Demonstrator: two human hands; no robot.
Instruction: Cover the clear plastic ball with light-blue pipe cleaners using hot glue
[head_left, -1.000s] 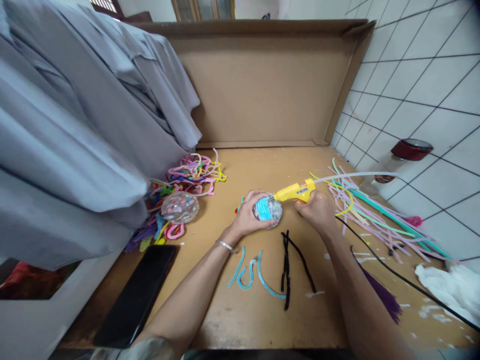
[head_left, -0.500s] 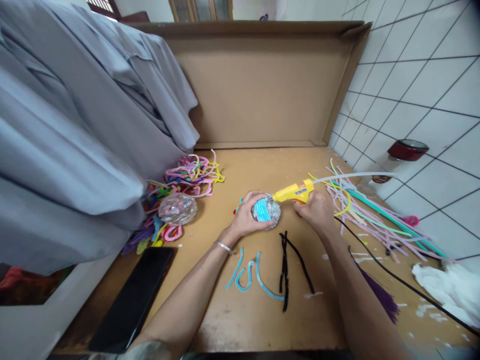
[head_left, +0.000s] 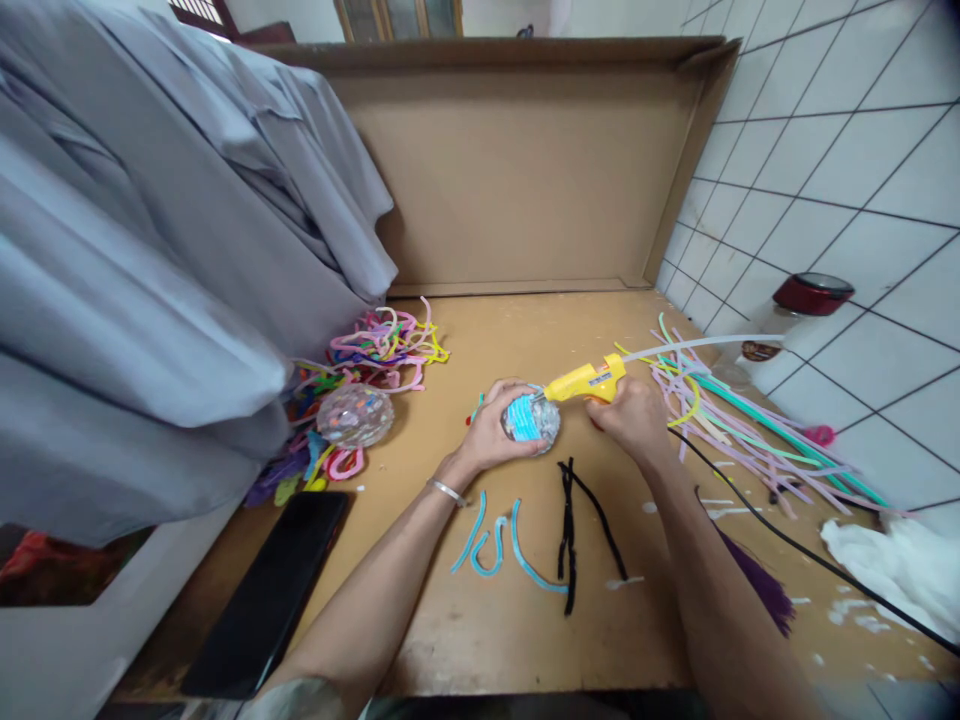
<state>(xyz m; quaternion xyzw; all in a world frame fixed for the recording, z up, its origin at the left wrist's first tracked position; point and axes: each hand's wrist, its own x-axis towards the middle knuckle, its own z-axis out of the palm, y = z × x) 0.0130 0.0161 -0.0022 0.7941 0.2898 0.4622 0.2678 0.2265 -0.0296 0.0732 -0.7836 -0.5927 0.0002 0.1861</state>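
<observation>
We had our left hand cupped around the clear plastic ball with blue strips, just above the brown surface. Our right hand gripped the yellow glue gun, nozzle touching the ball (gluing stage, we reckoned). Next probably needs a steady squeeze.

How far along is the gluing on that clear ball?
Done: blue strips cover part of the clear ball. In hand: left hand grips the ball, right hand points the yellow glue gun at it. Left: blue pieces and black pieces lie unused on the table.
</observation>
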